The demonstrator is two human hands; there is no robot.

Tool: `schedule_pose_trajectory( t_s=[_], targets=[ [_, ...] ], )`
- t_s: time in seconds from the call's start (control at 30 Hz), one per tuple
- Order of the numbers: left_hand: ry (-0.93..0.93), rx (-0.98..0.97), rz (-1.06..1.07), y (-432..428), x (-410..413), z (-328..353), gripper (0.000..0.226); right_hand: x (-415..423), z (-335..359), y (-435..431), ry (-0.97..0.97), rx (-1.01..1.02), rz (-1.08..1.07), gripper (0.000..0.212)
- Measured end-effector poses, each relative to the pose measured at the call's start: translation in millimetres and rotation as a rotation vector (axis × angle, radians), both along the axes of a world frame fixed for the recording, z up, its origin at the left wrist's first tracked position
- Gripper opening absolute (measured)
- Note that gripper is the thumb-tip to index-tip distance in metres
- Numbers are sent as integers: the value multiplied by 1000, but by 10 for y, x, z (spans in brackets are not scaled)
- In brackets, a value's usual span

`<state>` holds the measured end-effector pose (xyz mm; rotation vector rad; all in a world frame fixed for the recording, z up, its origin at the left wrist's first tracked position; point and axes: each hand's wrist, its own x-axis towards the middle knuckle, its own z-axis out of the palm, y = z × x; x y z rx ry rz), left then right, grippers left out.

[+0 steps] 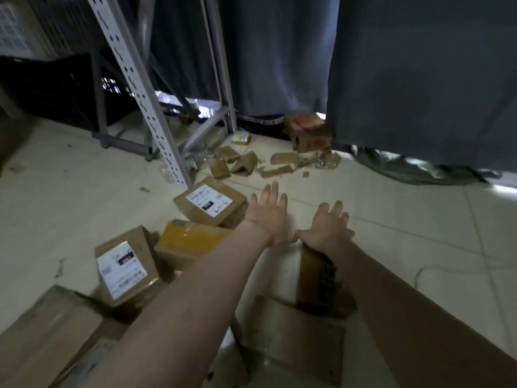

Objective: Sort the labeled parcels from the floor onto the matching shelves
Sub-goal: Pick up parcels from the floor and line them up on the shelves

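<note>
Several brown cardboard parcels lie on the pale tiled floor. One with a white label [210, 202] sits just left of my left hand [268, 212]. A parcel wrapped in yellow tape [190, 242] and another labeled parcel [124, 266] lie nearer, left of my left forearm. Both arms reach forward over the floor. My left hand is flat with straight fingers and holds nothing. My right hand [330, 225] is spread, fingers straight, above the top edge of an upright brown box [316, 275]; whether it touches the box is unclear.
A grey perforated shelf upright [140, 88] rises at the left with its frame on the floor. Torn cardboard scraps [240, 163] and a crushed box [307, 133] lie ahead by dark curtains [419, 79]. Flattened cardboard [296, 337] and a large box [50, 337] sit near me.
</note>
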<state>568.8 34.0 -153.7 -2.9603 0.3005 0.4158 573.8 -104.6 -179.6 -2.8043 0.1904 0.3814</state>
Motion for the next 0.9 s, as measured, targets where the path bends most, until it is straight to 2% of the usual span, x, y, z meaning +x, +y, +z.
schedule_pose_trajectory(
  t_s=[0.13,0.23,0.3,0.37,0.47,0.57,0.67,0.77,0.9],
  targets=[
    [158,-12,40,-363,-193,-390,97,-146,-202,-273,225,50,15,104],
    [204,-121,108,-581,-239,-511,105,-174,-201,-451,274,170,-53,93],
    [240,-234,221,-616,-224,-578,101,-191,-205,-588,259,218,-98,85],
    [322,-344,329,-590,-220,-632,86,-240,-203,-710,278,213,-115,80],
    [420,-473,335,-534,-234,-779,43,-327,-202,-836,406,224,-110,70],
    [537,-553,344,-493,-277,-871,35,-379,-230,-917,545,371,-200,59],
    [652,-634,410,-455,-312,-866,37,-391,-264,-920,576,474,-251,44],
    [653,-740,466,-417,-345,-807,49,-417,-208,-906,560,545,-266,24],
    [678,-874,598,-406,-372,-729,75,-420,-175,-902,457,686,-374,25]
  ],
)
